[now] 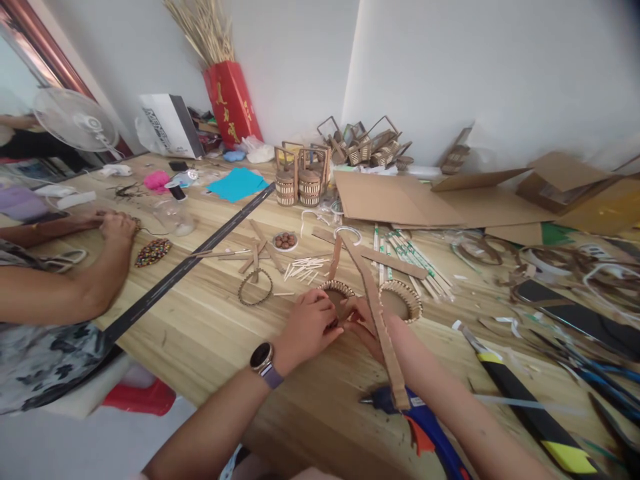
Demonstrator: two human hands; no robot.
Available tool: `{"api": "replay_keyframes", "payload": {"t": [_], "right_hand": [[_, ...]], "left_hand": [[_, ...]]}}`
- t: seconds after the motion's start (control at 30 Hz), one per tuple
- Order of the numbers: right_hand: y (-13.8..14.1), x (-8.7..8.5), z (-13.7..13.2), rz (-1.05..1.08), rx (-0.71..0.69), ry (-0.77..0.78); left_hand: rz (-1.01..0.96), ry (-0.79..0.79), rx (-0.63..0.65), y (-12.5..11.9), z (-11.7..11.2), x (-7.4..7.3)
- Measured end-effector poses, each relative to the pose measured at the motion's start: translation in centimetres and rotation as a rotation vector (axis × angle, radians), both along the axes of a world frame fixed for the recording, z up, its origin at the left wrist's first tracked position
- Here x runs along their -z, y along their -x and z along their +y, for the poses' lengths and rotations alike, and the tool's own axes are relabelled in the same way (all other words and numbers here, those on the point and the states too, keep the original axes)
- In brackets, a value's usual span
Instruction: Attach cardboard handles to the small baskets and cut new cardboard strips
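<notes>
My left hand, with a watch at its wrist, curls its fingers round the near side of a small round basket of short pale sticks on a brown base. My right hand grips the same basket's right side, with its fingertips partly hidden. A long cardboard strip passes over my right hand and forearm. Just right of the hands lies a second round basket piece. Loose short sticks and a beaded ring lie to the left. Under my right forearm is a blue glue gun.
Finished lidded baskets stand at the back, beside flat cardboard. A bowl of brown beads sits mid-table. A utility knife and scissors lie right. A co-worker's hands work on the left, beyond a black strip.
</notes>
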State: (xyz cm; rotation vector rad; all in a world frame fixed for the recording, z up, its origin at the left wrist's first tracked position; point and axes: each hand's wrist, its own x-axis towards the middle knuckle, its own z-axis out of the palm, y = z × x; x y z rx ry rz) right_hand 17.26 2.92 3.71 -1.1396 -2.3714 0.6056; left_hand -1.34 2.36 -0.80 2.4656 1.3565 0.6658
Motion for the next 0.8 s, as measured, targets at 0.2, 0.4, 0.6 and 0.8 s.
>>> {"api": "replay_keyframes", "payload": {"t": [0.2, 0.4, 0.6, 0.8], "right_hand": [[-5.3, -0.5, -4.9, 0.029, 0.161, -0.199], [-11.9, 2.8, -13.0, -0.091, 0.345, -0.308], [-13.6, 8.0, -18.7, -0.181, 0.404, -0.3], [-13.6, 8.8, -19.2, -0.282, 0.341, -0.341]], "left_hand": [[-0.03, -0.029, -0.002, 0.0, 0.1, 0.4], [-0.04, -0.023, 0.017, 0.2, 0.3, 0.7], [-0.03, -0.036, 0.037, 0.3, 0.5, 0.7], [-0.027, -0.065, 0.041, 0.3, 0.6, 0.8]]}}
